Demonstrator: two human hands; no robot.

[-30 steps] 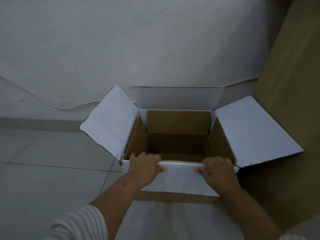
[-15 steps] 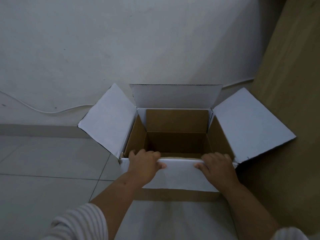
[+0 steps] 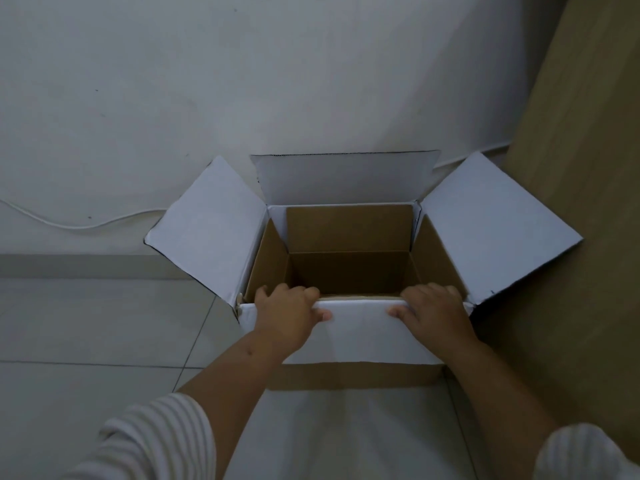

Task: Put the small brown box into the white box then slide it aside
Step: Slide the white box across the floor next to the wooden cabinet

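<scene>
The white box (image 3: 356, 327) stands open on the floor in front of me, its brown inside showing and its flaps spread left, right and back. My left hand (image 3: 287, 315) grips the near rim at its left end, fingers hooked over the edge and thumb on the folded-down near flap. My right hand (image 3: 434, 315) grips the same rim at its right end in the same way. What I can see of the box's inside is bare. The small brown box is nowhere in view; the near part of the box floor is hidden by the rim.
A white wall (image 3: 242, 81) rises right behind the box, with a thin white cable (image 3: 86, 225) running along it. A tall wooden panel (image 3: 571, 202) stands close on the right, touching the right flap. Grey floor tiles (image 3: 86, 323) stretch away to the left.
The box and both hands have shifted slightly left and up in the view, and the right flap sits closer to the wooden panel. Both grips are unchanged.
</scene>
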